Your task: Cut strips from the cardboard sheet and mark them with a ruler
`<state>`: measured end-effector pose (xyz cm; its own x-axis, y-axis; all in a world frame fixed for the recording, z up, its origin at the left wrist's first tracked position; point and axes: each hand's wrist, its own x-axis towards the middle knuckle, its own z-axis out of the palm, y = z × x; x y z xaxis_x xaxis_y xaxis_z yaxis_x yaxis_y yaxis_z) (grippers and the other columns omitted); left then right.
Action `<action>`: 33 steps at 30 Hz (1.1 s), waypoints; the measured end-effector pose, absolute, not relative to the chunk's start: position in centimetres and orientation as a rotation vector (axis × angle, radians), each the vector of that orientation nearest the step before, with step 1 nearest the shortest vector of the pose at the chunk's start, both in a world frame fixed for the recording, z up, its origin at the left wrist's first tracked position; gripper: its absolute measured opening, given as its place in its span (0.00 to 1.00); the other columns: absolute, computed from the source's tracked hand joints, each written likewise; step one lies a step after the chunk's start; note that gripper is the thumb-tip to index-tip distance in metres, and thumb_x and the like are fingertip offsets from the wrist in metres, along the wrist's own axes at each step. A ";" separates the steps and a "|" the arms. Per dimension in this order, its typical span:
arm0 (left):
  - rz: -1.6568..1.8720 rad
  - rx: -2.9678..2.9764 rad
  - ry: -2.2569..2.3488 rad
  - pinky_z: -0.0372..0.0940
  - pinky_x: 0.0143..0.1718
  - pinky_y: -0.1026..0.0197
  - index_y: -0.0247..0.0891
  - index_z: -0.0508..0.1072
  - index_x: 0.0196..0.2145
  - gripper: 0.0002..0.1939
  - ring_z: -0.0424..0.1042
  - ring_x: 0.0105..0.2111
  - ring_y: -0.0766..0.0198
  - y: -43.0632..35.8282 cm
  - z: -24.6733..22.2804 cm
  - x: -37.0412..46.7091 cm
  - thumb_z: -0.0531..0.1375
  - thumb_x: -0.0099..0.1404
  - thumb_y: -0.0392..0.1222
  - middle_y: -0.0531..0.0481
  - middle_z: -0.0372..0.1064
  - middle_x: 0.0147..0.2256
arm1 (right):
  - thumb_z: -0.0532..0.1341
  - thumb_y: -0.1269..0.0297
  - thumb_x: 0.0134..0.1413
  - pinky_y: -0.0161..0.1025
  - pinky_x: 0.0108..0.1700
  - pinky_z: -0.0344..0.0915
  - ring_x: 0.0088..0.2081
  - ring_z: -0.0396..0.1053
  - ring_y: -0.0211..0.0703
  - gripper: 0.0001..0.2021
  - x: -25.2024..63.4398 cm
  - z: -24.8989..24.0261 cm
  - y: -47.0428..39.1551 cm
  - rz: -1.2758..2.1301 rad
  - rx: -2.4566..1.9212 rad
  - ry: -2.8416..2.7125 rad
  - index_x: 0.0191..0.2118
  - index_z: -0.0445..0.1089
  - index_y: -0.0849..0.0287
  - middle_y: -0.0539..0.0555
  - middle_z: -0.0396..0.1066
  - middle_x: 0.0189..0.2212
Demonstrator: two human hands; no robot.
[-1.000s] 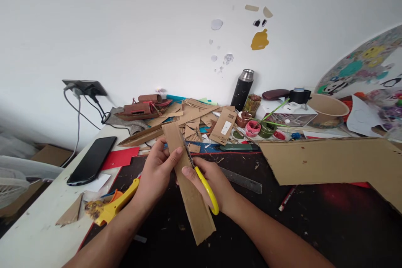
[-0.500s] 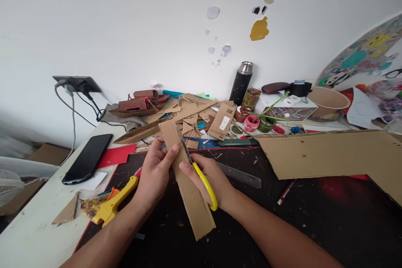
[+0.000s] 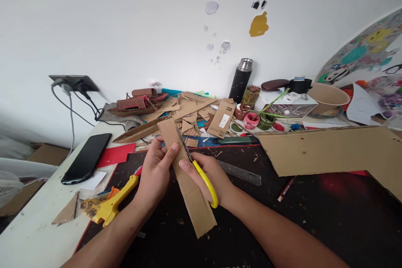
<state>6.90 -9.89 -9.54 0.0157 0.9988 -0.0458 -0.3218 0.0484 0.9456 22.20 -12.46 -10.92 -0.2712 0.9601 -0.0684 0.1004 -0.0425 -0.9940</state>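
"What do your hands have?"

"My left hand (image 3: 157,171) grips the strip (image 3: 191,194), its fingers (image 3: 156,145) closed on the upper part, thumb on the front face. My right hand (image 3: 213,178) is closed around the scissors (image 3: 207,184)."

"Where are the blades?"

"Along the strip's right edge, near its upper end. I can't tell how far they're open; the right hand covers part of them. The yellow handle shows beside my right thumb."

"And the strip itself?"

"It's cardboard, held aslant over the dark mat (image 3: 251,234) on the desk (image 3: 28,226), between my hands, its lower end pointing toward me."

"What lies to the right?"

"A clear ruler (image 3: 240,173) just past my right hand, then a pencil (image 3: 286,188), partly under a big cardboard sheet (image 3: 317,153)."

"To the left?"

"The yellow tool (image 3: 116,205) beside my left forearm, a red paper (image 3: 116,155), and the phone (image 3: 86,159) overlapping it."

"Behind the strip?"

"A heap of cardboard scraps (image 3: 196,111), with the model boat (image 3: 132,106) to its left. The green cutter (image 3: 237,140) lies in front of the paint pots (image 3: 251,121), and the black flask (image 3: 241,81) leans near the wall (image 3: 141,21)."
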 end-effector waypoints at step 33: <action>1.347 0.937 1.041 0.71 0.30 0.61 0.43 0.73 0.46 0.26 0.82 0.33 0.55 -10.0 -8.4 6.8 0.77 0.58 0.56 0.50 0.82 0.36 | 0.58 0.27 0.64 0.36 0.28 0.62 0.28 0.67 0.42 0.32 22.1 -10.9 -12.6 1.400 -1.148 -1.401 0.30 0.65 0.55 0.49 0.69 0.26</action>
